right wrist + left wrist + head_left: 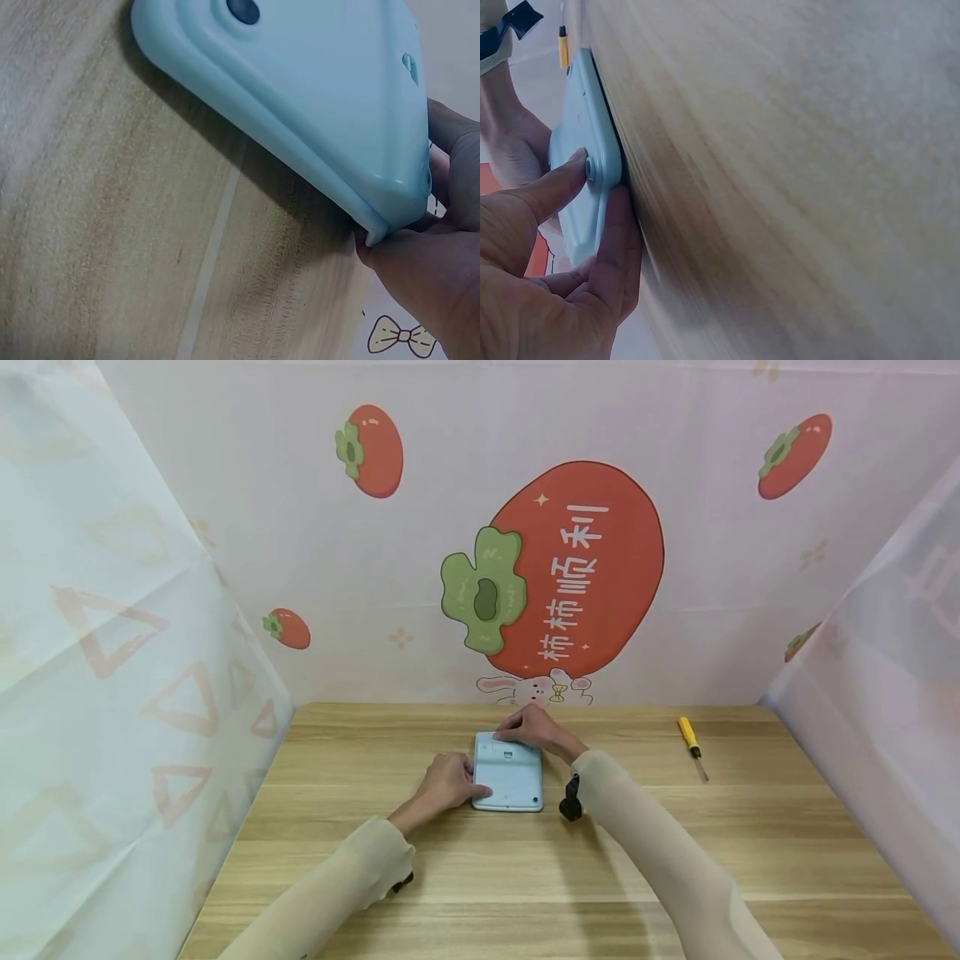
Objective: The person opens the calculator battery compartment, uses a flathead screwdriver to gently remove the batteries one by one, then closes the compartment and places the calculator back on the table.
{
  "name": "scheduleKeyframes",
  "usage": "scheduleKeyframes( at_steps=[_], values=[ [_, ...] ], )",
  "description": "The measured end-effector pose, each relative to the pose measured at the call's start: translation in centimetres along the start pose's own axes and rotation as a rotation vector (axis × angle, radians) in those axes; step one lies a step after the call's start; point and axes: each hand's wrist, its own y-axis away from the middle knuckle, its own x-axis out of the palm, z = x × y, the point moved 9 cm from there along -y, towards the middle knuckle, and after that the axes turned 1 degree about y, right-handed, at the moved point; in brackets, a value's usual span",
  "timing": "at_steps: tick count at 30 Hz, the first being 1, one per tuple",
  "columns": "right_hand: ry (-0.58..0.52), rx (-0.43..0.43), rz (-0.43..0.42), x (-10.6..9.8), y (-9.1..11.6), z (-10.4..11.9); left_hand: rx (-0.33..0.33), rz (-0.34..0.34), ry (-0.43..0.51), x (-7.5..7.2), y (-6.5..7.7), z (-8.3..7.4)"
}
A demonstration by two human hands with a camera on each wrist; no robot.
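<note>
A light-blue plastic device (507, 781), flat with rounded corners, shows its back, which has a small latch near the far end and a dark round spot at a near corner. My left hand (447, 783) grips its left edge, thumb on the back face and fingers along the side and underneath, as the left wrist view shows. At the far end my right hand (534, 729) holds the edge near the thicker corner. In the right wrist view the device (315, 82) slants over the wood, its lower edge casting a shadow, and some right fingers are hidden behind it.
A screwdriver (690, 739) with a yellow handle lies on the wooden table (360, 735) to the right. Printed cloth (697, 610) with persimmon drawings rises behind the table and along both sides. Dark straps with small mounts sit at both wrists.
</note>
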Motion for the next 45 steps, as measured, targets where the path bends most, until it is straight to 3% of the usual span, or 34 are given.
scheduleKeyframes(
  at_steps=[36, 45],
  values=[
    [0.040, -0.026, -0.017, 0.50, 0.02, -0.36, -0.029, 0.019, -0.020, 0.44, -0.19, 0.13],
    [0.078, -0.049, -0.008, 0.18, 0.39, -0.24, 0.029, 0.014, -0.080, 0.37, 0.19, -0.39]
  ],
)
